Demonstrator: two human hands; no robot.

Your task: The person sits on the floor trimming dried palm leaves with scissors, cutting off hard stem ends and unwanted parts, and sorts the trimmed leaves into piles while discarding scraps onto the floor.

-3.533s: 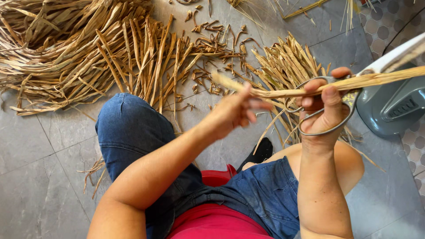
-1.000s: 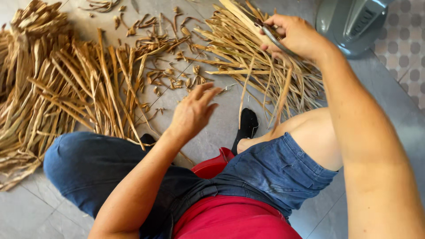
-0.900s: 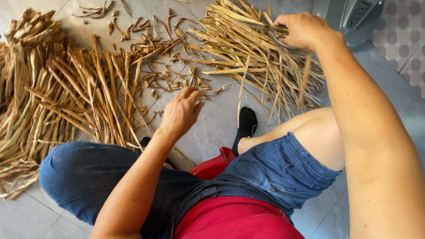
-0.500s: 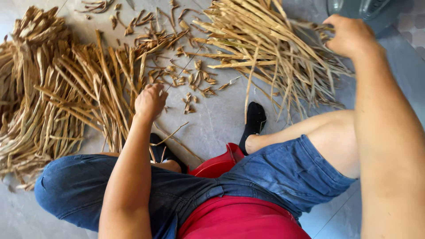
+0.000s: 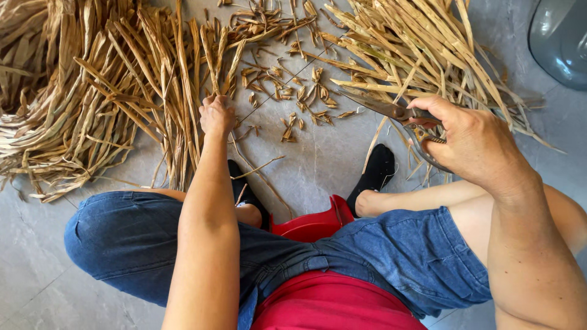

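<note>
My left hand reaches down to the floor and closes its fingers around dried straw-coloured leaf strips at the near end of the left pile. My right hand holds a pair of metal scissors by the handles, blades pointing left, above the floor beside the right pile of cut strips. Short trimmed scraps lie scattered between the two piles.
I sit on a low red stool on grey floor tiles, in blue denim shorts, with black-socked feet forward. A grey rounded appliance base stands at the top right. A large heap of uncut leaves fills the left.
My left hand has moved left and down onto the left pile of strips. My right hand with the scissors has drawn back from the right pile toward my knee.
</note>
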